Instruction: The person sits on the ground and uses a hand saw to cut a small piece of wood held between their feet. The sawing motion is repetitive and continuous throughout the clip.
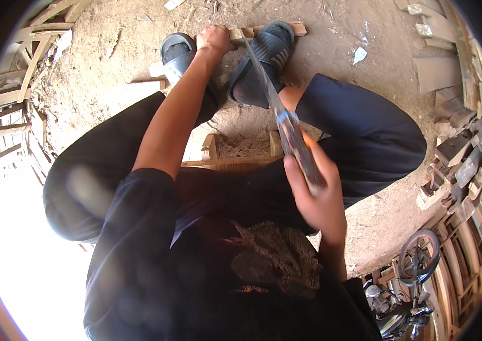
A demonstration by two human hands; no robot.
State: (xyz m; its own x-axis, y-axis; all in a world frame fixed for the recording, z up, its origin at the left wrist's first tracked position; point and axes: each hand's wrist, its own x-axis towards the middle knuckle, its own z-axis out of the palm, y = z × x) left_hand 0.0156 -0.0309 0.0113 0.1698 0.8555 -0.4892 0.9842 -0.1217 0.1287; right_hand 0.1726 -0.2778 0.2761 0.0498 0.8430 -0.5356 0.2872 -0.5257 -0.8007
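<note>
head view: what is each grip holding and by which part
The right grip holds the long-bladed tool by its handle; the left grip holds the wooden piece at its left end.

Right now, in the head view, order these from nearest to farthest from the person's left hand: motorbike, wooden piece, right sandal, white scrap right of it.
1. Wooden piece: at the left hand.
2. Right sandal: just to the right.
3. White scrap: farther right.
4. Motorbike: lower right.
</note>
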